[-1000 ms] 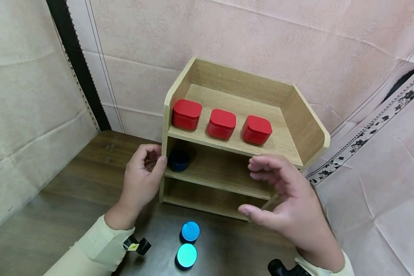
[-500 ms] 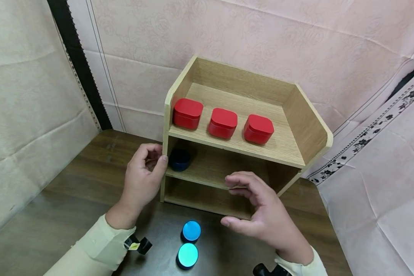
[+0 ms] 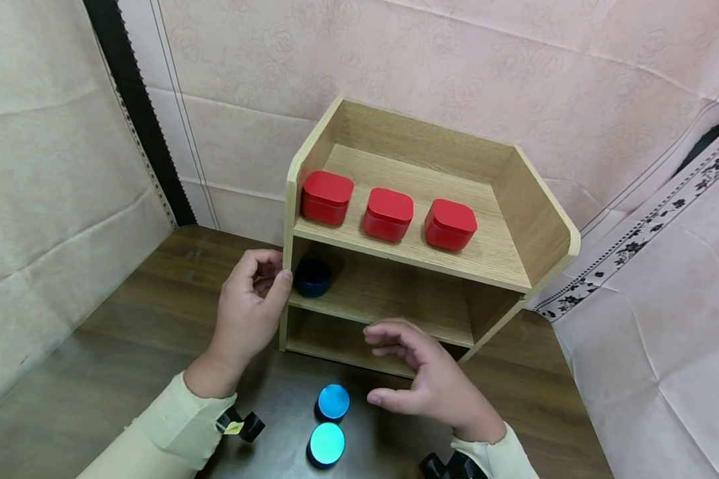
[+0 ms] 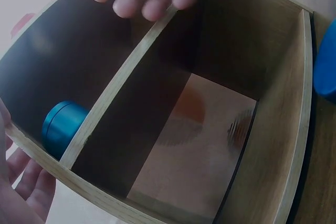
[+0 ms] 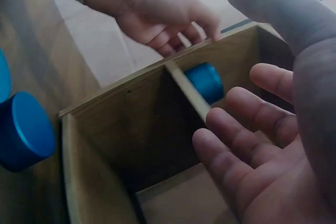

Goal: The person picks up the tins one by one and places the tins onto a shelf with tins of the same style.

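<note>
My left hand [image 3: 245, 313] holds the left side panel of the wooden shelf [image 3: 497, 256], thumb at its front edge and fingers curled against the outside. Just inside that panel, a dark blue round container [image 3: 313, 278] stands on the middle level; it looks teal in the left wrist view [image 4: 65, 129]. My right hand [image 3: 425, 379] hovers empty before the lowest level, its fingers bent loosely and its thumb apart. To its left, two round containers with a blue lid [image 3: 333, 402] and a turquoise lid [image 3: 327, 444] stand on the table.
Three red boxes [image 3: 327, 197] [image 3: 387, 214] [image 3: 450, 225] line the front of the top level. Pale cloth [image 3: 245, 146] hangs behind and at both sides. The brown table [image 3: 138, 332] extends around the shelf.
My right hand has moved left and down, from the shelf's right side toward the two lidded containers. My left hand has kept its place on the side panel.
</note>
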Action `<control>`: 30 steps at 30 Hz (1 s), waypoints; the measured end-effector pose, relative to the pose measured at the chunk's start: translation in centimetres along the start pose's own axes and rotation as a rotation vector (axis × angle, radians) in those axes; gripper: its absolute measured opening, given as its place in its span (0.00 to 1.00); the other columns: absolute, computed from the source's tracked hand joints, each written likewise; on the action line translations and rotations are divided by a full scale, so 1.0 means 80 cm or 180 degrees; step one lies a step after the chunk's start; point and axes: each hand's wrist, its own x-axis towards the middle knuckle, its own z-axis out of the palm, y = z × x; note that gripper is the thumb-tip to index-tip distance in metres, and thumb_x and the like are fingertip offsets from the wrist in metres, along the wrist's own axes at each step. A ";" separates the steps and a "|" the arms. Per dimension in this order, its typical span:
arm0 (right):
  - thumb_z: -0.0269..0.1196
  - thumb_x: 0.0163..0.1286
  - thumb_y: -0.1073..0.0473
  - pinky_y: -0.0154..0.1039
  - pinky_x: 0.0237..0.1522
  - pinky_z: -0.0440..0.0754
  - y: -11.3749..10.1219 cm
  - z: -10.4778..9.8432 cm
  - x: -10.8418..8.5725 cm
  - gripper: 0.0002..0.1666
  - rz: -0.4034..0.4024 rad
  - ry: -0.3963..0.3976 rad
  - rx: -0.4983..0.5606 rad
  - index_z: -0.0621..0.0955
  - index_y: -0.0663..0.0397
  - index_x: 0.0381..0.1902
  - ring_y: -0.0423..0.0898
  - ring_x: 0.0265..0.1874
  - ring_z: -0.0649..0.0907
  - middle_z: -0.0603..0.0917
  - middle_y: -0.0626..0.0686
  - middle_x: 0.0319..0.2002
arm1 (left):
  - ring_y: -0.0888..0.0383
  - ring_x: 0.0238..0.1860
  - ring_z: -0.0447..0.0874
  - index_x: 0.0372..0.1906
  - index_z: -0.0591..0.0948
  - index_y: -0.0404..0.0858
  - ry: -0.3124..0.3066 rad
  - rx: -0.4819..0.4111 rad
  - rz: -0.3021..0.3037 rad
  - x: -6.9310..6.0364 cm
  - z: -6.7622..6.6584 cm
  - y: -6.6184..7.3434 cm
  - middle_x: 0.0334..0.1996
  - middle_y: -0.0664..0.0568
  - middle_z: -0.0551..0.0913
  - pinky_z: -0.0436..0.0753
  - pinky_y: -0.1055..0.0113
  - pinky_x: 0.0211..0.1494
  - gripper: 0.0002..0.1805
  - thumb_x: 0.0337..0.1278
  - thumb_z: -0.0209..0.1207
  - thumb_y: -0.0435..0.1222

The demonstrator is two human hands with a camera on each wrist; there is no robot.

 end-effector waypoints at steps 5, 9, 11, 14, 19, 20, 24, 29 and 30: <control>0.84 0.65 0.61 0.45 0.70 0.87 0.022 0.011 -0.001 0.42 0.0201 -0.0063 0.0068 0.79 0.47 0.75 0.49 0.66 0.87 0.83 0.51 0.71 | 0.57 0.52 0.84 0.60 0.82 0.35 -0.0002 -0.0037 -0.0001 0.000 0.000 0.000 0.48 0.47 0.84 0.84 0.79 0.58 0.13 0.78 0.64 0.32; 0.83 0.68 0.57 0.44 0.71 0.87 0.037 0.020 -0.001 0.40 0.0464 -0.0134 0.0133 0.80 0.41 0.75 0.52 0.67 0.87 0.84 0.48 0.71 | 0.57 0.52 0.84 0.60 0.82 0.35 -0.0005 -0.0035 -0.0001 -0.001 0.000 -0.001 0.48 0.48 0.84 0.84 0.79 0.59 0.13 0.78 0.64 0.32; 0.82 0.69 0.56 0.45 0.72 0.86 0.045 0.024 -0.001 0.40 0.0570 -0.0180 0.0168 0.80 0.42 0.75 0.56 0.68 0.86 0.84 0.50 0.72 | 0.57 0.52 0.84 0.60 0.82 0.35 -0.0009 -0.0039 -0.0007 -0.001 0.001 -0.002 0.48 0.49 0.84 0.84 0.78 0.59 0.12 0.78 0.64 0.32; 0.81 0.71 0.55 0.44 0.73 0.85 0.058 0.030 -0.003 0.39 0.0697 -0.0240 0.0211 0.79 0.41 0.76 0.60 0.71 0.85 0.83 0.54 0.73 | 0.57 0.52 0.84 0.60 0.82 0.35 -0.0008 -0.0042 -0.0027 -0.002 0.001 -0.004 0.49 0.48 0.84 0.84 0.78 0.59 0.13 0.78 0.64 0.32; 0.79 0.73 0.58 0.41 0.74 0.84 0.083 0.038 -0.005 0.38 0.0763 -0.0281 0.0258 0.78 0.39 0.77 0.60 0.73 0.84 0.82 0.59 0.75 | 0.56 0.52 0.84 0.60 0.82 0.35 0.0007 -0.0024 -0.0036 -0.003 0.001 -0.004 0.49 0.49 0.84 0.84 0.78 0.59 0.13 0.78 0.64 0.32; 0.79 0.73 0.58 0.42 0.75 0.83 0.088 0.040 -0.006 0.38 0.0747 -0.0296 0.0267 0.78 0.40 0.77 0.61 0.73 0.83 0.81 0.59 0.76 | 0.56 0.52 0.84 0.60 0.82 0.35 0.0007 -0.0020 -0.0032 -0.002 0.001 -0.004 0.49 0.49 0.84 0.84 0.78 0.59 0.13 0.78 0.64 0.32; 0.76 0.76 0.57 0.44 0.77 0.82 0.104 0.048 -0.006 0.37 0.0683 -0.0370 0.0323 0.77 0.45 0.79 0.63 0.74 0.82 0.80 0.59 0.77 | 0.56 0.52 0.84 0.60 0.82 0.35 -0.0004 -0.0033 -0.0035 -0.002 0.001 -0.003 0.49 0.49 0.84 0.84 0.77 0.59 0.13 0.78 0.64 0.33; 0.73 0.79 0.60 0.45 0.79 0.80 0.117 0.054 -0.007 0.37 0.0592 -0.0475 0.0435 0.74 0.51 0.81 0.64 0.77 0.80 0.79 0.59 0.79 | 0.56 0.52 0.84 0.60 0.82 0.36 -0.0010 -0.0036 -0.0027 -0.001 0.000 -0.002 0.49 0.49 0.84 0.84 0.78 0.59 0.13 0.78 0.65 0.32; 0.72 0.79 0.61 0.45 0.79 0.79 0.119 0.055 -0.008 0.37 0.0579 -0.0501 0.0454 0.74 0.52 0.81 0.64 0.77 0.79 0.79 0.59 0.79 | 0.56 0.52 0.84 0.60 0.82 0.36 -0.0009 -0.0032 -0.0022 -0.001 0.000 -0.002 0.49 0.49 0.84 0.84 0.78 0.59 0.13 0.78 0.65 0.32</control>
